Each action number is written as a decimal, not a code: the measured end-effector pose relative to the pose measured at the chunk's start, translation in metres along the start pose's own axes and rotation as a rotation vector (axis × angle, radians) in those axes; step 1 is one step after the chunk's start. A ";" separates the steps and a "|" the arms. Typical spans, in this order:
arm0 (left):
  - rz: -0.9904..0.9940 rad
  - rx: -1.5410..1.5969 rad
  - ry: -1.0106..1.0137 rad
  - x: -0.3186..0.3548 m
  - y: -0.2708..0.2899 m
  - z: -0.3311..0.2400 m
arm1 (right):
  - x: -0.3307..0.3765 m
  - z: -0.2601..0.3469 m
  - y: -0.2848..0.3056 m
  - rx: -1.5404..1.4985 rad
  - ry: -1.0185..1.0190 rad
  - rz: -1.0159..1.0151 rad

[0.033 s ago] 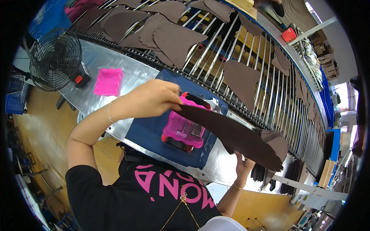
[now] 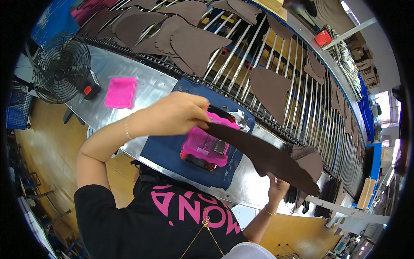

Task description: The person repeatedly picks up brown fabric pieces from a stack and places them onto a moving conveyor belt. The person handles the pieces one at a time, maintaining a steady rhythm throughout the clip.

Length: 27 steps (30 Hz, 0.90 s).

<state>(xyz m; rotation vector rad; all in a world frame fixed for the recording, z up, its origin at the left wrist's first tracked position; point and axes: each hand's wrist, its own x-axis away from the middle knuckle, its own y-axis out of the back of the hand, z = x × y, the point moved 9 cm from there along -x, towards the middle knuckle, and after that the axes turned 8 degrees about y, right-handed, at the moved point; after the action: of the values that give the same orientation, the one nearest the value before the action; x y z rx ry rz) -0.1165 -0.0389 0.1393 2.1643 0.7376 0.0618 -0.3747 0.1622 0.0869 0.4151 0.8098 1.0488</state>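
Steel table [image 2: 129, 82], blue mat [image 2: 168, 151], pink mould [image 2: 205, 146]; left hand [image 2: 177, 114] and right hand [image 2: 278, 187] each grip brown leather [image 2: 263, 155].

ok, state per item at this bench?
left hand: gripping one end of the long brown piece
right hand: gripping its other end
long brown piece: held up, stretched over the pink block
pink block: flat on blue mat
pink tray: lying on metal table
fan: upright; running or not, unclear

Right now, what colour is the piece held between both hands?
Dark brown; the piece shows best in the head view, stretched between the left hand and right hand.
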 end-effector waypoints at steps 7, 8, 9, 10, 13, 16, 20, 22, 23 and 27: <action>0.078 -0.042 -0.151 -0.052 -0.056 -0.043 | -0.002 -0.036 0.112 -0.311 -0.299 -0.315; -0.007 0.008 -0.098 -0.061 -0.040 -0.038 | -0.023 -0.044 0.112 -0.327 -0.319 -0.272; -0.087 0.065 -0.039 -0.064 -0.018 -0.037 | -0.042 -0.058 0.114 -0.283 -0.310 -0.261; -0.164 0.126 0.012 -0.067 0.000 -0.033 | -0.063 -0.065 0.104 -0.314 -0.310 -0.266; -0.352 0.254 0.115 -0.051 0.047 -0.003 | -0.141 -0.091 0.052 -0.553 -0.321 -0.273; -0.441 0.260 0.302 -0.022 0.069 0.032 | -0.219 -0.140 -0.015 -0.621 -0.403 -0.208; -0.520 0.323 0.540 0.024 0.074 0.079 | -0.323 -0.192 -0.117 -0.677 -0.411 -0.191; -0.567 0.330 0.601 0.046 0.075 0.095 | -0.366 -0.224 -0.167 -0.711 -0.424 -0.095; -0.604 0.326 0.654 0.063 0.075 0.101 | -0.380 -0.218 -0.196 -0.729 -0.414 -0.097; -0.622 0.408 0.850 0.102 0.061 0.123 | -0.414 -0.226 -0.257 -0.645 -0.461 -0.049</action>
<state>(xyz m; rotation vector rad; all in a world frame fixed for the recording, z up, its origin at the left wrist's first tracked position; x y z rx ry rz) 0.0329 -0.1011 0.0825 2.1373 2.0228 0.5675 -0.4969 -0.3374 -0.0673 0.0725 0.0506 1.0515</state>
